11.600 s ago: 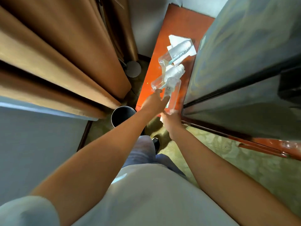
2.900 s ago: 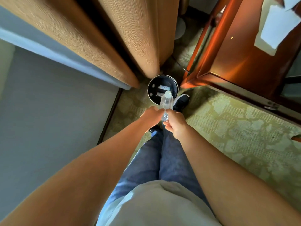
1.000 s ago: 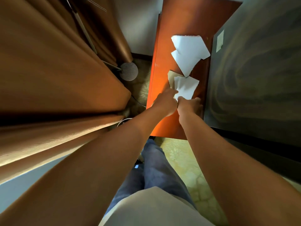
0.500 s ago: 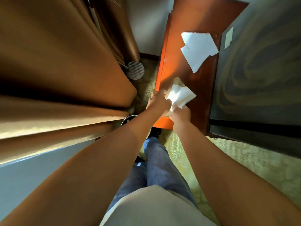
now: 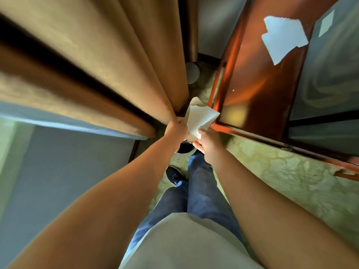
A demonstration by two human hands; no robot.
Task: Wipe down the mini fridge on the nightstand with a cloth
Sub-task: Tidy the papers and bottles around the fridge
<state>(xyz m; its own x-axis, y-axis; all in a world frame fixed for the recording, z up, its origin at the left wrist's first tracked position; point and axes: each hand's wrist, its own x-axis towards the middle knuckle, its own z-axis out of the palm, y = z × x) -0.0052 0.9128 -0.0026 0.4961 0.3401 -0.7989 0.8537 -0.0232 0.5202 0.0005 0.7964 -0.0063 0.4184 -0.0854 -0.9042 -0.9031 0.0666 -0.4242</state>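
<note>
Both hands hold a small stack of white and beige paper sheets (image 5: pixel 200 119) in the air, off the left front corner of the red-brown nightstand (image 5: pixel 258 94). My left hand (image 5: pixel 177 131) grips the stack's left edge and my right hand (image 5: pixel 208 144) pinches its lower right corner. The dark grey mini fridge (image 5: pixel 330 74) stands on the right part of the nightstand, apart from both hands. No cloth shows in view.
More white paper sheets (image 5: pixel 283 37) lie at the nightstand's far end beside the fridge. Brown curtains (image 5: pixel 116 65) hang close on the left. A dark round bin (image 5: pixel 185 148) sits on the patterned carpet, mostly hidden beneath my hands. My legs and a shoe (image 5: pixel 174 175) are below.
Both hands lifted the near paper sheets off the nightstand and carried them back and left, past its front corner, to above the bin.
</note>
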